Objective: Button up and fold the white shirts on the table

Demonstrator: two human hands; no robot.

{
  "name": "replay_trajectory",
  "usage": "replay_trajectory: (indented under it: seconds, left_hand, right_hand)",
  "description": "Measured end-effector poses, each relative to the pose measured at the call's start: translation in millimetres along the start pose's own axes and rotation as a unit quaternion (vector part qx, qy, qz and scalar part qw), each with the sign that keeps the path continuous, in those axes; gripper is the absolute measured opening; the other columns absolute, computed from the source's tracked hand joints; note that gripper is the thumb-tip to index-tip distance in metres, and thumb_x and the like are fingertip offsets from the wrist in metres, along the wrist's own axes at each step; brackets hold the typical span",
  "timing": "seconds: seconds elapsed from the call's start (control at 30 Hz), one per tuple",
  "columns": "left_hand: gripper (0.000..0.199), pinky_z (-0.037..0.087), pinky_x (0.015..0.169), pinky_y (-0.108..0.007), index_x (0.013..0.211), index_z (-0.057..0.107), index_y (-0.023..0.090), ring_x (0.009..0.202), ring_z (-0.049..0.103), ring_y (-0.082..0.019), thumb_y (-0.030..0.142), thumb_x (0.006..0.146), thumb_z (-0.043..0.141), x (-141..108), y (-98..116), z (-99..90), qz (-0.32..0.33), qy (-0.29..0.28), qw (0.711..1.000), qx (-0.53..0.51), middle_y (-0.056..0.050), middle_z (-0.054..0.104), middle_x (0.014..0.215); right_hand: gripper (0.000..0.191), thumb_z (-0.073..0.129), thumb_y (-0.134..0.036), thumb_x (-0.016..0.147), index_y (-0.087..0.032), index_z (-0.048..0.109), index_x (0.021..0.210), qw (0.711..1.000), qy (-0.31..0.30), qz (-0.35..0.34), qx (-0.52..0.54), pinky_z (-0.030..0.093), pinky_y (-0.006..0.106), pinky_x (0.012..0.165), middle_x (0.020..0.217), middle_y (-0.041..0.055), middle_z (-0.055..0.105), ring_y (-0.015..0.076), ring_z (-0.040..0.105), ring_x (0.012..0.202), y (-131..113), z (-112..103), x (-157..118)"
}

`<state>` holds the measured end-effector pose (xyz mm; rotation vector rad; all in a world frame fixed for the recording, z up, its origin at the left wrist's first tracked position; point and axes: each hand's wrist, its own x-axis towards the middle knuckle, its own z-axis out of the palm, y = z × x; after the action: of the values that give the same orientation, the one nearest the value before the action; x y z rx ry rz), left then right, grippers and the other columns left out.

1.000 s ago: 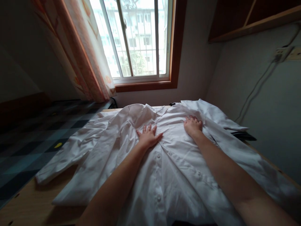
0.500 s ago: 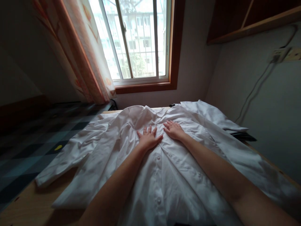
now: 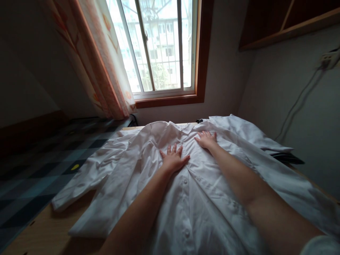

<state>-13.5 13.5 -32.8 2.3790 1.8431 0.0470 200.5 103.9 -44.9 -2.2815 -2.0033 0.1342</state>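
A white button-up shirt (image 3: pixel 207 212) lies spread over a wooden board, its collar at the far end and its button line running toward me. Creases cross the cloth around the chest. My left hand (image 3: pixel 174 159) rests flat on the shirt just left of the button line, fingers spread. Farther up and to the right, my right hand (image 3: pixel 207 139) lies on the cloth below the collar, its fingers apart too. Neither hand holds anything.
The wooden board (image 3: pixel 45 226) shows at the lower left. Beside it is a surface with dark checked cloth (image 3: pixel 92 156). A window (image 3: pixel 159 53) and an orange-patterned curtain (image 3: pixel 106 71) stand beyond. Something black (image 3: pixel 289 158) pokes out under the shirt's right side. A cord (image 3: pixel 297 95) hangs on the right wall.
My right hand has slid up and to the right over the shirt, away from my left hand, and its fingers are spread wider. The whole view has shifted slightly.
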Motion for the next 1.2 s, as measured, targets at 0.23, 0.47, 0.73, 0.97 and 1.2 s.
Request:
replay_trajectory:
  seconds: [0.23,0.47,0.73,0.97,1.2]
  left_hand:
    - [0.088,0.004,0.115,-0.075,0.159,0.024,0.031,0.154,0.009,-0.039,0.08,0.086,0.027,2.5,0.0,0.7,-0.004,0.002,1.0,-0.002,-0.006,0.015,0.168]
    - [0.087,0.002,0.114,-0.075,0.159,0.024,0.03,0.154,0.008,-0.038,0.079,0.087,0.025,2.6,1.7,0.2,-0.005,0.001,1.0,-0.004,-0.006,0.014,0.168]
    - [0.085,0.003,0.115,-0.074,0.16,0.024,0.028,0.154,0.008,-0.038,0.075,0.089,0.026,4.8,1.4,2.3,-0.007,0.003,1.0,0.002,-0.006,0.014,0.168]
    - [0.083,0.003,0.115,-0.074,0.16,0.024,0.027,0.154,0.009,-0.037,0.073,0.09,0.026,3.1,2.0,0.9,-0.01,0.001,1.0,0.0,-0.005,0.014,0.168]
    - [0.083,0.002,0.115,-0.074,0.16,0.023,0.028,0.155,0.008,-0.037,0.073,0.09,0.025,2.1,1.5,0.1,-0.012,-0.005,1.0,-0.003,-0.005,0.013,0.168]
  right_hand:
    - [0.045,0.039,-0.028,0.098,-0.019,0.061,0.136,0.981,0.168,-0.086,0.05,0.015,0.051,0.121,0.15,0.0115,0.051,0.0267,0.037,0.143,-3.8,6.3,-17.1]
    - [0.05,0.038,-0.037,0.101,-0.018,0.053,0.145,0.971,0.034,-0.229,0.056,0.028,0.041,0.118,0.154,0.0105,0.047,0.0246,0.039,0.143,-35.5,12.0,-37.2]
    - [0.06,0.02,-0.051,0.103,-0.03,0.029,0.159,0.993,-0.031,-0.097,0.056,0.002,0.059,0.121,0.169,0.002,0.016,0.0259,0.008,0.155,-44.1,7.8,-14.9]
    - [0.067,0.018,-0.058,0.1,-0.027,0.028,0.159,0.997,-0.036,-0.049,0.036,-0.002,0.061,0.12,0.169,0.0033,0.015,0.0276,0.006,0.155,-46.4,9.1,11.5]
    - [0.069,0.019,-0.054,0.1,-0.022,0.026,0.16,1.0,-0.028,-0.012,0.003,-0.001,0.057,0.121,0.169,0.006,0.014,0.0268,0.007,0.155,-38.3,9.2,36.1]
